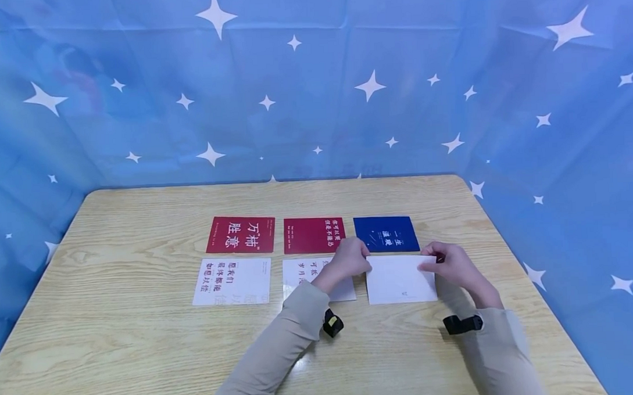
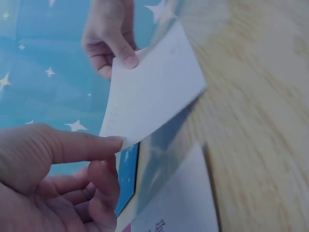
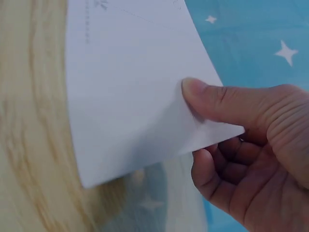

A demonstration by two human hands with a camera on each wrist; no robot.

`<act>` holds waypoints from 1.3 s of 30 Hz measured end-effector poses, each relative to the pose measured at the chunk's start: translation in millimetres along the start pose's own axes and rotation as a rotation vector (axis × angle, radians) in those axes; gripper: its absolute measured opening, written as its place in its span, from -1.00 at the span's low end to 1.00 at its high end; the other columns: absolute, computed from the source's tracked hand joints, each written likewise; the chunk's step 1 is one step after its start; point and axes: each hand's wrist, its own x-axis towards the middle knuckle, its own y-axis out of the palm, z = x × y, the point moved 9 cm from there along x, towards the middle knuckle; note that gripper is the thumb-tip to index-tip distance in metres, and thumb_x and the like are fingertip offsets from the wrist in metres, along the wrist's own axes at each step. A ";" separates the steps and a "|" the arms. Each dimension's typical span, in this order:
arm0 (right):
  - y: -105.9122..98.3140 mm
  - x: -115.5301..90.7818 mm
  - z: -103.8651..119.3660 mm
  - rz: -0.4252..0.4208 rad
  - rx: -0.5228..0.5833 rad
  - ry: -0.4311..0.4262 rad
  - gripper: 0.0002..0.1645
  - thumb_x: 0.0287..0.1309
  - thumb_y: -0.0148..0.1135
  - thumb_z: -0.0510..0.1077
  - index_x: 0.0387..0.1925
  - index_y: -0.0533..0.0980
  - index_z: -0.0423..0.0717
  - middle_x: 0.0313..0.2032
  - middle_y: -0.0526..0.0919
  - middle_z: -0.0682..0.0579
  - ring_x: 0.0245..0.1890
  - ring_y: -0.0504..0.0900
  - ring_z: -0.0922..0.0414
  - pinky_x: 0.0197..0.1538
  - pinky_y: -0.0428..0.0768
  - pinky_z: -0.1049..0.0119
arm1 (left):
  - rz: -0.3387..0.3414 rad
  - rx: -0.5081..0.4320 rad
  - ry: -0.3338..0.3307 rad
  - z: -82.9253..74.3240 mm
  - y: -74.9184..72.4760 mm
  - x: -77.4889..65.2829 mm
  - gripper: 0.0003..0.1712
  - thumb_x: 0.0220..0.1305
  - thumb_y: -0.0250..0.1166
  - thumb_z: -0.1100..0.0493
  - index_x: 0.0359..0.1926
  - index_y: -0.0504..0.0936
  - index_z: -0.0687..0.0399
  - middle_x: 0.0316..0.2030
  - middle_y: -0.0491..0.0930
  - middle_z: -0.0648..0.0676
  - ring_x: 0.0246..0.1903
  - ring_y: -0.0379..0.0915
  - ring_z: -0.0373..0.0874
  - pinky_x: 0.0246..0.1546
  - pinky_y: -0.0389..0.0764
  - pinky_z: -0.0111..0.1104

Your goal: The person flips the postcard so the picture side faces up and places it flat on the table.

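A white card with a tiny print near its lower edge is held by both hands at its far corners. My left hand pinches the far left corner between thumb and finger. At the far right corner, my right hand pinches the card, thumb on top, as the right wrist view shows. That card is tilted up off the table in the left wrist view. Just beyond it lies a dark blue card with white writing. Under my left forearm, a white card with dark writing is partly hidden.
Two red cards, one at the left and one in the middle, lie in the far row. A white card with writing lies at the near left. All rest on a wooden table, with a blue starred cloth behind.
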 end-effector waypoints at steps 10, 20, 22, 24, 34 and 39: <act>-16.6 -15.5 7.5 -0.030 0.057 -0.019 -0.79 0.06 0.35 -0.19 -0.56 0.51 -0.19 -0.70 0.33 0.13 -0.70 0.21 0.30 -0.64 0.21 0.40 | 0.056 -0.128 0.064 -9.4 -4.4 -9.9 -0.86 0.16 0.28 0.31 -0.47 0.48 0.18 -0.57 0.43 -0.01 -0.55 0.36 -0.23 -0.58 0.36 -0.55; -26.1 -21.1 4.7 -0.071 0.089 -0.028 -0.62 0.07 0.35 -0.16 -0.63 0.32 -0.16 -0.73 0.18 0.15 -0.74 0.12 0.25 -0.66 0.18 0.32 | 0.033 -0.241 0.120 -14.7 -11.5 -11.9 -0.93 0.21 0.26 0.30 -0.35 0.52 0.21 -0.50 0.53 0.00 -0.59 0.55 -0.20 -0.61 0.42 -0.55; -27.8 -22.1 8.4 -0.073 0.101 -0.054 -0.64 0.05 0.35 -0.22 -0.61 0.32 -0.16 -0.71 0.23 0.13 -0.72 0.17 0.26 -0.66 0.20 0.34 | 0.021 -0.254 0.136 -15.8 -14.1 -11.8 -0.95 0.17 0.29 0.34 -0.36 0.56 0.24 -0.50 0.54 0.01 -0.59 0.52 -0.26 -0.56 0.47 -0.55; -29.3 -22.7 12.0 -0.076 0.108 -0.073 -0.68 0.04 0.35 -0.26 -0.58 0.33 -0.17 -0.68 0.30 0.11 -0.70 0.24 0.27 -0.65 0.25 0.37 | 0.011 -0.257 0.156 -17.5 -16.9 -12.3 -0.95 0.12 0.31 0.37 -0.36 0.60 0.27 -0.50 0.56 0.03 -0.58 0.50 -0.28 -0.50 0.51 -0.55; -36.5 -25.9 15.5 -0.173 0.261 -0.203 -0.81 -0.11 0.23 -0.62 -0.47 0.55 -0.36 -0.45 0.62 0.15 -0.53 0.51 0.35 -0.52 0.45 0.53 | -0.062 -0.225 0.225 -21.2 -28.6 -19.8 -0.93 0.10 0.34 0.37 -0.36 0.73 0.21 -0.40 0.65 0.04 -0.45 0.45 -0.27 -0.44 0.49 -0.54; -43.3 -31.7 23.4 -0.257 0.313 -0.315 -0.68 -0.21 0.18 -0.73 -0.47 0.61 -0.37 -0.40 0.62 0.16 -0.41 0.54 0.36 -0.46 0.46 0.58 | -0.064 -0.225 0.264 -17.5 -27.4 -20.7 -0.88 0.09 0.31 0.41 -0.36 0.75 0.19 -0.37 0.67 0.03 -0.40 0.48 -0.30 -0.41 0.51 -0.55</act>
